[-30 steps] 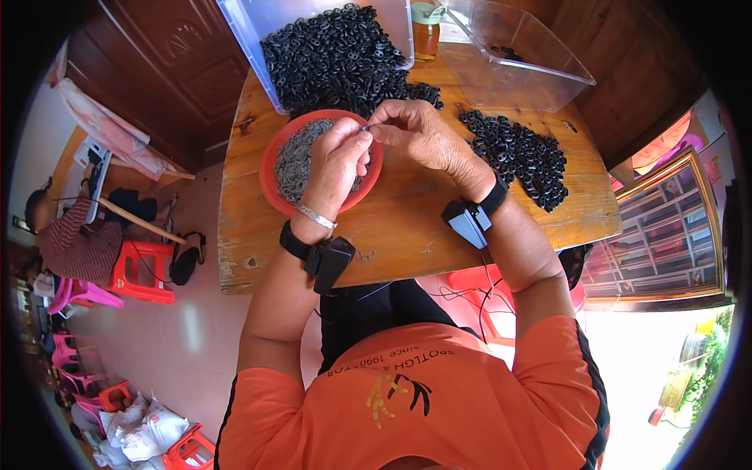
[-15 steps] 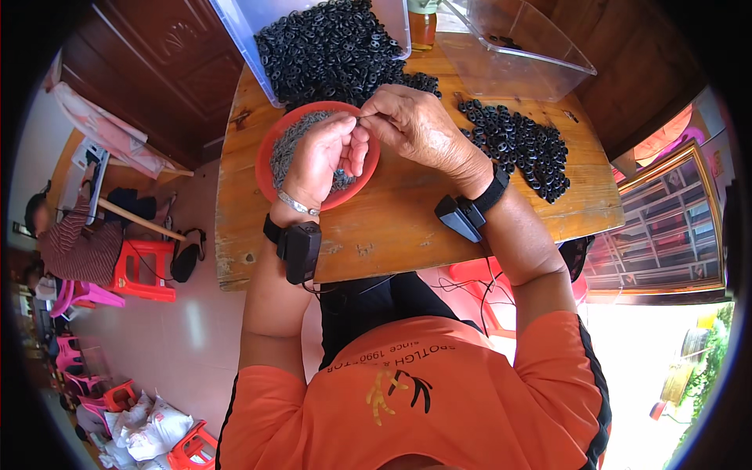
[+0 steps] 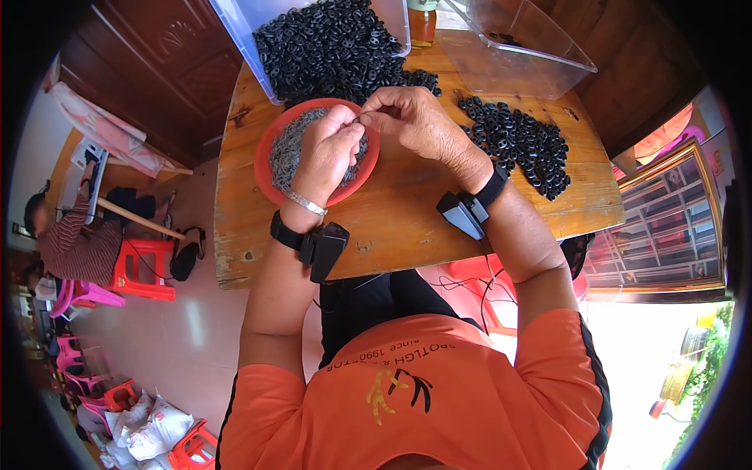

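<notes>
Fingertips of the left hand, its fingers curled in, and of the right hand, pinched together, meet near the right rim of the red bowl, seemingly holding one small part too fine to make out. A loose pinch could drop it among the bowl's grey pieces; a wrist knock could tip the bowl. Black parts heap in a bin behind the bowl; another pile lies to its right on the table.
</notes>
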`<act>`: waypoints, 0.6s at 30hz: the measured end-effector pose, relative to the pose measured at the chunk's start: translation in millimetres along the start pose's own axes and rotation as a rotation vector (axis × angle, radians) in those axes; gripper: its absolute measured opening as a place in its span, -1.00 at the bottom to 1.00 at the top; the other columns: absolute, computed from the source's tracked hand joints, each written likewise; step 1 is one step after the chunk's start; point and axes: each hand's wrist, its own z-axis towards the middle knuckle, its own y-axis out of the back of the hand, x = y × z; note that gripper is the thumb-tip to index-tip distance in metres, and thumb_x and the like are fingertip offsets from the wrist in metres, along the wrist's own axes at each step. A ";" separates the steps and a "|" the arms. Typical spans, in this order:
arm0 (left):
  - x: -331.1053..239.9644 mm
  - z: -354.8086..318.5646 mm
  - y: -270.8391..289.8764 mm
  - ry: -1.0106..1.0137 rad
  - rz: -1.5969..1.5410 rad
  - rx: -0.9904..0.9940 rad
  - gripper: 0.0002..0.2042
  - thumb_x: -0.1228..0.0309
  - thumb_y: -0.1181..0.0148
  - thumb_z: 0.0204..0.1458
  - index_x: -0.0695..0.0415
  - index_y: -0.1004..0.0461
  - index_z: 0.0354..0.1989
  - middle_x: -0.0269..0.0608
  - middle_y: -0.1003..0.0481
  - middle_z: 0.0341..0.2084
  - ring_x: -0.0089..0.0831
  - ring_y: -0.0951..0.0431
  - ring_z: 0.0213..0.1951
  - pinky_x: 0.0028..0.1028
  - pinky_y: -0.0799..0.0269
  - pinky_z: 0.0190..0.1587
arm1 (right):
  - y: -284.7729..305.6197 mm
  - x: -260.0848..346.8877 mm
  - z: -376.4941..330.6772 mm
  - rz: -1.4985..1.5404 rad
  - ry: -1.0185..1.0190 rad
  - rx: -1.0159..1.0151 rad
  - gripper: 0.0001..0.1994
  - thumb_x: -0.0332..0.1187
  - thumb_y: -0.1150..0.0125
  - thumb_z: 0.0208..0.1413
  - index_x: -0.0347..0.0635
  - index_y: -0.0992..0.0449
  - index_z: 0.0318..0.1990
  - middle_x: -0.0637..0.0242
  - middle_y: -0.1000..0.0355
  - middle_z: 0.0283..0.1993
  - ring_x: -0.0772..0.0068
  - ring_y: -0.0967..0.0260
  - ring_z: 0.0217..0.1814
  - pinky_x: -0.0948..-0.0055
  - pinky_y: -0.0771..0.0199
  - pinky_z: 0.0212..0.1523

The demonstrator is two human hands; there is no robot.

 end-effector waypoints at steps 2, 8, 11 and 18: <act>2.0 -0.6 -1.7 -0.049 0.113 -0.061 -0.90 0.46 0.02 0.04 0.19 -0.35 -0.48 -0.42 -0.31 -0.69 -0.68 -0.26 -0.65 -0.62 -0.21 -0.60 | -1.8 4.7 0.6 -0.069 0.017 -0.018 -0.91 -0.45 -0.16 0.06 -0.28 -0.50 -0.32 0.29 -0.45 -0.45 0.56 -0.37 -0.41 0.55 -0.40 -0.34; 0.2 2.1 6.9 -0.049 0.054 -0.075 -0.89 0.48 0.02 0.04 0.18 -0.36 -0.50 -0.42 -0.32 -0.70 -0.69 -0.26 -0.65 -0.64 -0.19 -0.60 | -15.4 -0.5 3.8 -0.041 0.028 -0.097 -0.90 -0.42 -0.16 0.05 -0.28 -0.49 -0.35 0.30 -0.44 -0.48 0.54 -0.37 -0.44 0.53 -0.41 -0.34; -1.3 3.8 9.4 -0.099 -0.088 -0.216 -0.89 0.48 0.03 0.04 0.18 -0.36 -0.50 -0.42 -0.30 -0.71 -0.70 -0.25 -0.66 -0.65 -0.16 -0.61 | -23.4 -9.5 2.7 -0.058 0.121 -0.088 -0.90 -0.42 -0.20 0.00 -0.23 -0.50 -0.34 0.27 -0.46 -0.43 0.41 -0.42 -0.39 0.47 -0.44 -0.32; -4.5 2.2 11.3 -0.182 -0.163 -0.306 -0.89 0.50 0.04 0.04 0.20 -0.34 -0.51 -0.41 -0.30 -0.70 -0.69 -0.24 -0.65 -0.65 -0.16 -0.60 | -43.9 -3.5 -4.7 -0.668 0.361 0.093 -0.90 -0.39 -0.25 -0.15 -0.10 -0.55 -0.41 0.28 -0.40 -0.34 0.21 -0.37 -0.19 0.34 -0.42 -0.19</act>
